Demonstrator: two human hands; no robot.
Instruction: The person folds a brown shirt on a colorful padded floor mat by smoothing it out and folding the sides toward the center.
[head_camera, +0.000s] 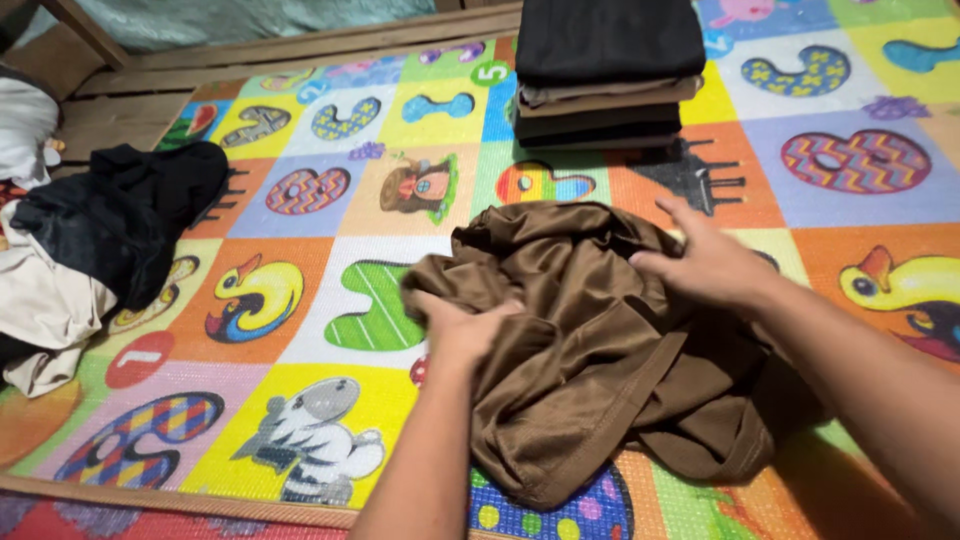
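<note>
Two bare hands of yours are working on one brown garment (600, 350), which is lying crumpled on the colourful play mat (300, 420) right in front of you. Your left hand (462, 330) is closing on the near left part of the cloth, its fingers (495, 312) curling in and pinching a fold against the palm, probably to keep that side from sliding. Your right hand (705, 262) is resting flat on the upper right part of the same garment, its fingers (668, 215) spreading out and holding nothing, pressing the fabric down onto the mat as if to smooth or steady it. A hemmed edge is trailing toward you at the bottom of the heap, and the rest is bunching into loose folds between your forearms.

Further out, on your left, a loose pile of unfolded clothes (90, 250) is sitting well apart from the garment, with a black piece on top and pale ones below; it is partly spilling off the mat's edge. Beyond your hands, a neat stack of folded clothes (605, 75) in black and tan is standing on the mat, near the brown garment but not touching it. A wooden frame (300, 45) is running along the far edge. Nothing is lying between your hands and the cloth.
</note>
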